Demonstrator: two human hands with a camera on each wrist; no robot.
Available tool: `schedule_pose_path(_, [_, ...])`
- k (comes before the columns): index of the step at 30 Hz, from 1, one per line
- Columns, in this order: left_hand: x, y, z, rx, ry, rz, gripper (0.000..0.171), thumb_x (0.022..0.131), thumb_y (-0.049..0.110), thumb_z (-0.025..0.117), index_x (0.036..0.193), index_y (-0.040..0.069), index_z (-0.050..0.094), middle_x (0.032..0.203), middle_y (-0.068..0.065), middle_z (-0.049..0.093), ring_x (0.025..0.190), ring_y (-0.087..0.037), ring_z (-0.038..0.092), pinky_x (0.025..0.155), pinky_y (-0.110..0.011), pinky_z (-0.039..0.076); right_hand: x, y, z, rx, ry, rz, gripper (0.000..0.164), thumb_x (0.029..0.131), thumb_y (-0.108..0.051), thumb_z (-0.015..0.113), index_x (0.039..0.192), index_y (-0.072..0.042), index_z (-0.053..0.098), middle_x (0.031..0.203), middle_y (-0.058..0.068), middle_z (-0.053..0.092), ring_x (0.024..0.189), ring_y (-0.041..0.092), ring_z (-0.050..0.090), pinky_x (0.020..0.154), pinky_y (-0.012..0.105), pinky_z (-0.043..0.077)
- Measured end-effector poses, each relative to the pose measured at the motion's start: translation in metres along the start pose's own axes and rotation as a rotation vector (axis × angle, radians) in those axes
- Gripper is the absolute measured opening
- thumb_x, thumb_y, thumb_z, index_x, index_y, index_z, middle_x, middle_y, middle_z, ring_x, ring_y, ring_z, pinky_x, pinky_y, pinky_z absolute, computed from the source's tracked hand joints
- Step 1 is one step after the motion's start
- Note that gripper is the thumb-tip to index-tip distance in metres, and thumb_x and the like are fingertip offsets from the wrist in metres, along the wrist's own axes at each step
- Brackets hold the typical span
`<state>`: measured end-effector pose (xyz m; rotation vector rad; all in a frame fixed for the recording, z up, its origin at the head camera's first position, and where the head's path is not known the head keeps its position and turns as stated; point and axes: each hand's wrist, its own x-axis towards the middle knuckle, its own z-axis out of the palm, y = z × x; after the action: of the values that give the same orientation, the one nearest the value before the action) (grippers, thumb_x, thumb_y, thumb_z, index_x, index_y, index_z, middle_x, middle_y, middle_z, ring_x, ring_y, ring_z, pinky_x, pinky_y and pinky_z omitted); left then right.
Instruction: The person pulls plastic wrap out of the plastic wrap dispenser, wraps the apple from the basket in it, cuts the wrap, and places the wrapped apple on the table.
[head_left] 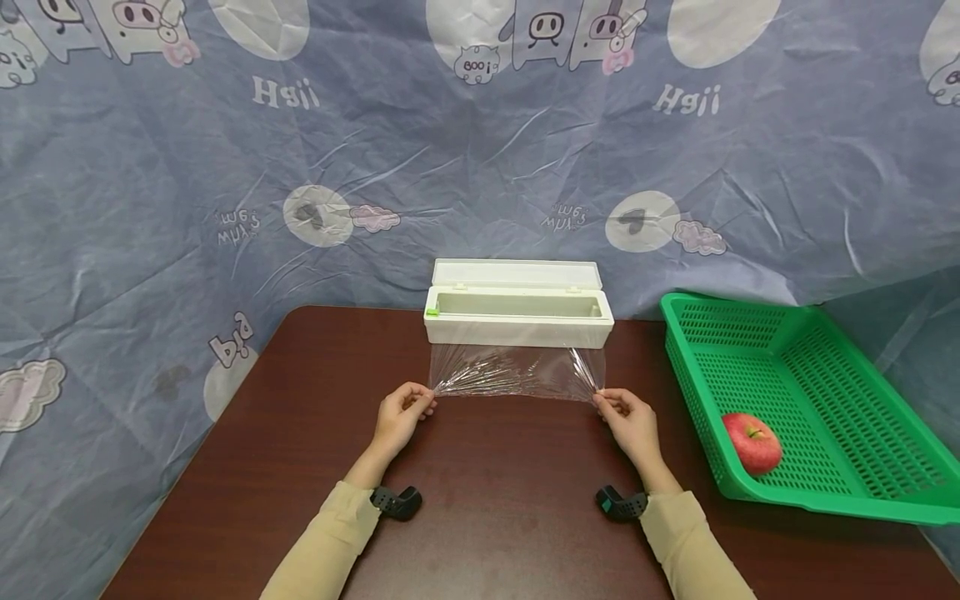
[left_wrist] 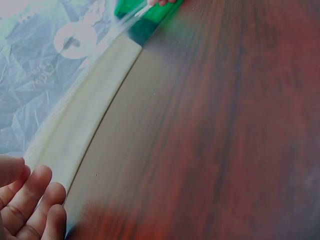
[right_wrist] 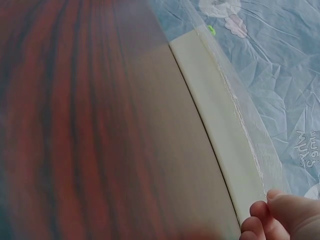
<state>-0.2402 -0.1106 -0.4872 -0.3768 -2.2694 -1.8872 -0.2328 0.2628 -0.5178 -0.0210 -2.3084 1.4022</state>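
A sheet of clear plastic wrap (head_left: 517,373) stretches from the front of a long white dispenser box (head_left: 517,333) towards me. My left hand (head_left: 401,415) pinches its near left corner between thumb and forefinger. At the near right corner my right hand (head_left: 628,421) pinches the film the same way. Creases fan out from both pinched corners. The box's lid (head_left: 517,273) stands raised at the back, and a small green piece (head_left: 432,312) sits at its left end. In the right wrist view, thumb and fingertips of the right hand (right_wrist: 280,217) meet at the film's edge.
A green plastic basket (head_left: 817,498) stands on the right of the brown table (head_left: 480,500), with a red apple (head_left: 752,443) inside near its left wall. Behind the table hangs a grey-blue printed cloth (head_left: 465,158). Black bands (head_left: 397,503) circle both wrists.
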Motion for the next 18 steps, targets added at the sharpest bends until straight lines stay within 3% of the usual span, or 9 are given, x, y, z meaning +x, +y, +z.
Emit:
schedule_pose_path(9, [-0.0039,0.0012,-0.0015,-0.003,-0.005,0.011,0.013,0.092,0.001,0.057,0.091,-0.011,0.061,0.083,-0.03,0.065,0.075,-0.047,0.061,0.064,-0.039,0.054,-0.0032,0.0006,-0.0007,0.003,-0.008,-0.026,0.015,0.086,-0.013,0.07,0.094,0.0,0.069,0.077,0.014,0.068,0.061,0.004,0.059,0.054,0.015,0.047])
schedule_pose_path(18, [-0.0065,-0.0011,-0.0027,-0.009,-0.016,0.012,0.013,0.092,0.003,0.058,0.089,-0.009,0.062,0.082,-0.029,0.065,0.073,-0.046,0.061,0.064,-0.043,0.053,-0.0061,0.0007,-0.0032,-0.004,-0.016,-0.036,0.015,0.086,-0.014,0.07,0.094,-0.002,0.07,0.077,0.012,0.067,0.062,0.005,0.058,0.054,0.015,0.046])
